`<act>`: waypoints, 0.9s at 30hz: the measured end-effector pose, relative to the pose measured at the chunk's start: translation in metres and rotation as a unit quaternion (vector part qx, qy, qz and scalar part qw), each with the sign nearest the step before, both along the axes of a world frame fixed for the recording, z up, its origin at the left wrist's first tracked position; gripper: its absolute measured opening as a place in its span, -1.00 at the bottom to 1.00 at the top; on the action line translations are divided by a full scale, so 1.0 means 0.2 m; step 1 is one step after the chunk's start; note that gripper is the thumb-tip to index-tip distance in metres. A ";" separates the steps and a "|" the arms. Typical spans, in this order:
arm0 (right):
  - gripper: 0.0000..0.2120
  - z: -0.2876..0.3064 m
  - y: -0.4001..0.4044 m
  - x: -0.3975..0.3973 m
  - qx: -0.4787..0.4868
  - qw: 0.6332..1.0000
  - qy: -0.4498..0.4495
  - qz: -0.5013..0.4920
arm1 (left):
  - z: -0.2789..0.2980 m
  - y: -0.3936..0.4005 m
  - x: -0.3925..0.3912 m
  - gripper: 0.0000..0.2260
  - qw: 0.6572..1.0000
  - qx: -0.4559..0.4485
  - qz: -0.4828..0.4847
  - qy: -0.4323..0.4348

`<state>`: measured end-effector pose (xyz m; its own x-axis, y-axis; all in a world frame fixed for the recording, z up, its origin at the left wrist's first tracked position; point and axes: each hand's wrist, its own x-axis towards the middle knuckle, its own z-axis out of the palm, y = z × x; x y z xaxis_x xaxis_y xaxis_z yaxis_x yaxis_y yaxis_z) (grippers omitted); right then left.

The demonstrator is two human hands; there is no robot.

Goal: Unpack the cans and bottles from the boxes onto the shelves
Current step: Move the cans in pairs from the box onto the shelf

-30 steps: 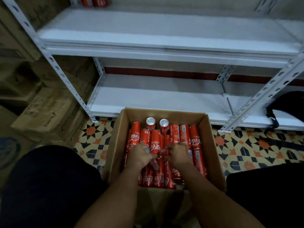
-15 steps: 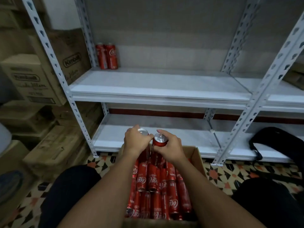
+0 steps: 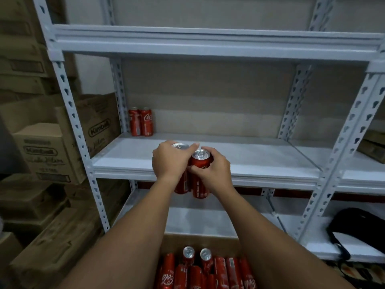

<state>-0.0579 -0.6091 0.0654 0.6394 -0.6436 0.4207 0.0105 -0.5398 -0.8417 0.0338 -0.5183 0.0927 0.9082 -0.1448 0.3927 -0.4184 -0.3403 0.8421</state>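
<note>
My left hand (image 3: 169,160) grips a red cola can (image 3: 181,185) from the side, its silver top showing above my fingers. Beside it my right hand (image 3: 214,172) holds a second red can (image 3: 200,163) upright. Both cans hang in the air side by side, touching, in front of the edge of the middle white shelf (image 3: 250,159). Two red cans (image 3: 141,124) stand at the back left of that shelf. Below, an open cardboard box (image 3: 200,243) on the floor holds several more red cans (image 3: 204,272), some upright and some lying down.
The white metal rack has a top shelf (image 3: 208,41) and a lower shelf (image 3: 204,222). Stacked cardboard boxes (image 3: 48,155) fill the left side. A black bag (image 3: 358,228) lies on the lower shelf at the right.
Both hands took a can each out of the box and raised them to the level of the middle shelf. My view tilted up from the box to the rack.
</note>
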 end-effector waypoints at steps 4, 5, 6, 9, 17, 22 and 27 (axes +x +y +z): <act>-0.47 0.07 -0.06 0.15 -0.005 1.000 -0.021 -0.004 | 0.05 -0.10 0.13 -0.52 0.999 -0.029 0.017 -0.015; -0.46 0.08 -0.08 0.19 -0.004 1.000 -0.024 -0.002 | 0.05 -0.13 0.18 -0.53 0.999 -0.035 0.019 -0.018; -0.44 0.09 -0.11 0.23 -0.001 1.000 -0.027 0.000 | 0.06 -0.15 0.22 -0.54 0.999 -0.040 0.022 -0.017; -0.35 0.10 -0.18 0.36 -0.005 1.000 -0.022 0.009 | 0.06 -0.23 0.37 -0.54 0.998 -0.062 0.019 -0.022; -0.28 0.07 -0.34 0.66 0.001 0.999 -0.012 0.037 | -0.02 -0.39 0.73 -0.44 0.996 -0.062 -0.037 -0.046; -0.27 0.03 -0.38 0.76 -0.001 0.999 -0.021 0.046 | -0.04 -0.43 0.81 -0.45 0.996 -0.057 -0.057 -0.049; -0.31 -0.12 -0.33 0.77 0.028 0.997 -0.054 0.054 | -0.13 -0.38 0.75 -0.51 0.985 -0.131 -0.114 -0.018</act>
